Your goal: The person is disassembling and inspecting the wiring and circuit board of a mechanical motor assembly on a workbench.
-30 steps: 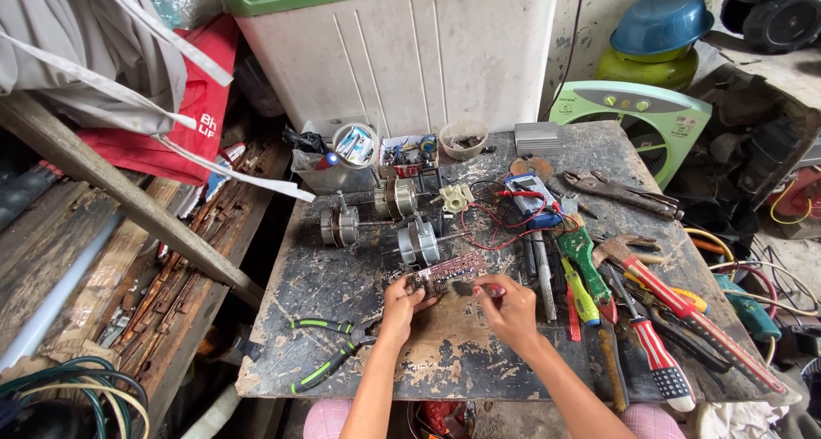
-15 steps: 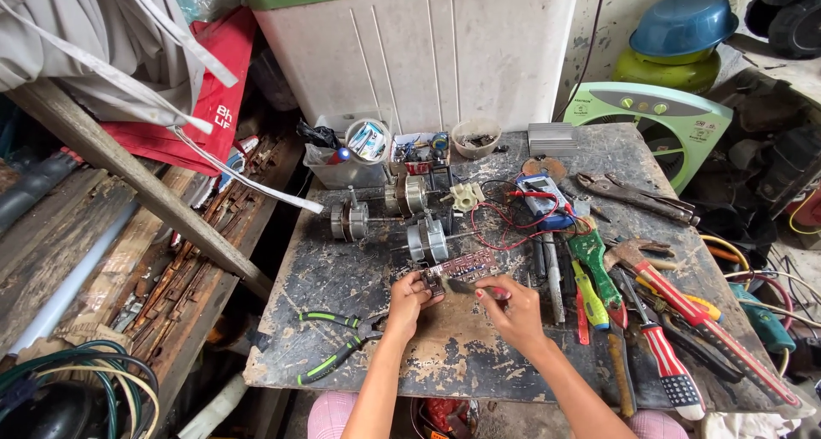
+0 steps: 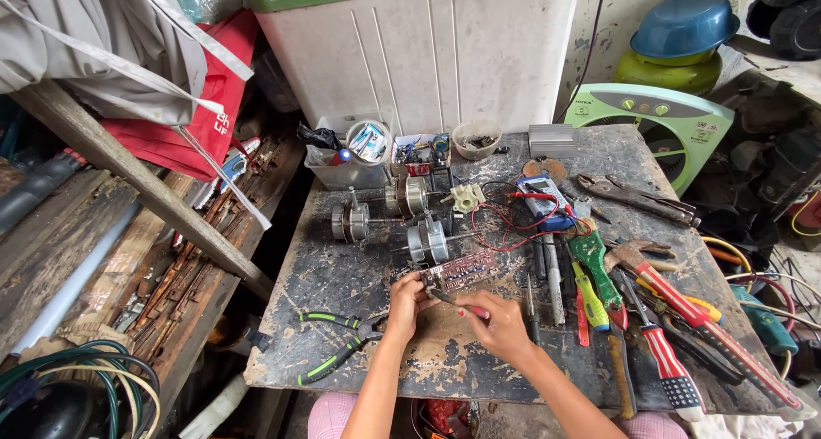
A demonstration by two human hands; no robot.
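My left hand rests on the worn worktable and pinches the near left end of a small reddish circuit board. My right hand grips a thin red-handled tool whose dark tip points left at the board's near edge by my left fingers. Just beyond the board lie three small electric motors with shafts, and red wires run from the board toward a blue multimeter.
Green-handled pliers lie near the left front. Screwdrivers, pliers and a red-handled cutter crowd the right half. Small tubs of parts stand at the back before a white appliance. A green fan leans at right.
The view has shifted slightly, showing the table a little lower and nearer. Both hands stay at the circuit board, with the tool tip still against its near edge.
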